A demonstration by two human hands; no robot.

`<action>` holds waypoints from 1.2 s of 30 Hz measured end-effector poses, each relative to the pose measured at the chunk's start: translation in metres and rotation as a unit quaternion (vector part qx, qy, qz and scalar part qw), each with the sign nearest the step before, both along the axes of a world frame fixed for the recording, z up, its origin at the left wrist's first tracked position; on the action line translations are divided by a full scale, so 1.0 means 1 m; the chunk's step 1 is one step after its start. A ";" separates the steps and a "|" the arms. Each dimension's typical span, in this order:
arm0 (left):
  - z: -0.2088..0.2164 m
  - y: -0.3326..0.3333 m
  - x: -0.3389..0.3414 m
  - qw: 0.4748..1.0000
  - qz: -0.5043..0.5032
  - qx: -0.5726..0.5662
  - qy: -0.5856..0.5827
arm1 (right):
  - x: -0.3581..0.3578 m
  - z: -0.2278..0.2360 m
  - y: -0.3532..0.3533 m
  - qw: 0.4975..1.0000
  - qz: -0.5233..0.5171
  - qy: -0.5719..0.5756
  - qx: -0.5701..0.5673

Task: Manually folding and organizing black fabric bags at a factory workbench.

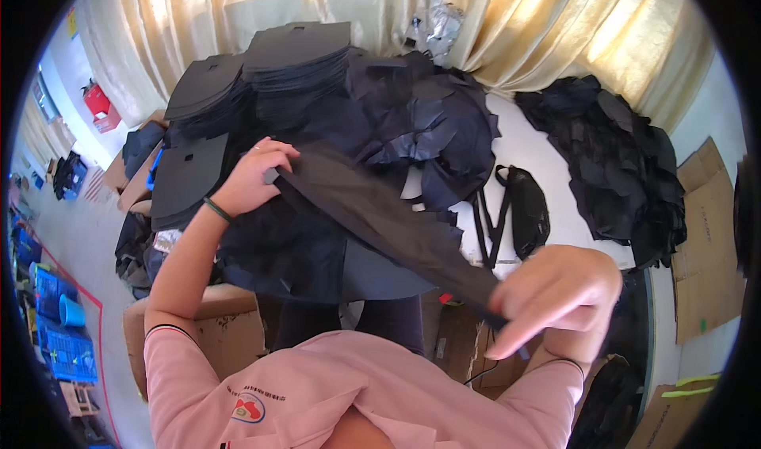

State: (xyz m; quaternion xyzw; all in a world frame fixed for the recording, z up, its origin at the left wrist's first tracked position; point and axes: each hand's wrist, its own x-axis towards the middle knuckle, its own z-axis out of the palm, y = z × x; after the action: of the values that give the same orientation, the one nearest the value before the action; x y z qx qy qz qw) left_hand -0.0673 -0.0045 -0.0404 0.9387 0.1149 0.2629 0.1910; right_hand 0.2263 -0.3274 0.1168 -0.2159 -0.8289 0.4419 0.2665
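Observation:
A long piece of black fabric (380, 211) is stretched on a slant across the front of my body, above the table. My left hand (252, 178) is closed on its upper left end, with a dark band round the wrist. At the lower right end, my right hand (559, 290) pinches the fabric, its fingers bent and a little blurred by motion. Beneath the stretched cloth lies a flat dark panel (380, 271) at the table's near edge. A small black pouch with straps (525, 211) rests on the white table beyond my right hand.
Stacks of black flat panels (297, 57) stand at the back left. Heaped black pieces (428, 124) fill the middle, another black heap (610, 164) the right of the white table (559, 187). An open cardboard box (226, 322) is below left; blue crates (67, 346) stand on the floor.

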 end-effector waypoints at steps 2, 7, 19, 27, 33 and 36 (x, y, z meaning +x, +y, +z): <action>0.010 -0.001 -0.027 0.999 -0.002 -0.030 0.022 | 0.019 -0.002 -0.025 0.999 -0.042 -0.014 -0.023; 0.039 -0.018 -0.105 0.937 0.069 -0.261 0.224 | 0.049 -0.030 -0.056 0.987 -0.107 0.011 -0.117; -0.027 -0.012 -0.160 0.729 0.039 -0.255 0.634 | 0.073 -0.154 -0.010 0.897 -0.198 -0.034 -0.395; -0.067 -0.020 -0.165 0.812 0.093 -0.297 0.493 | 0.066 -0.192 0.012 0.868 -0.266 -0.147 -0.394; -0.091 0.012 -0.117 0.901 0.203 -0.198 0.328 | 0.095 -0.234 0.052 0.865 -0.424 -0.195 -0.185; -0.094 0.015 -0.095 0.904 0.264 -0.160 0.295 | 0.092 -0.238 0.060 0.817 -0.494 -0.292 -0.056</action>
State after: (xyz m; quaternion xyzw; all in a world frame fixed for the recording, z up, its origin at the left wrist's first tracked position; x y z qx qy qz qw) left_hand -0.1625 0.0109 -0.1348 0.8656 0.4498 -0.0072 0.2199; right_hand 0.3181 -0.2676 -0.1212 -0.7303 -0.6232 0.2126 0.1817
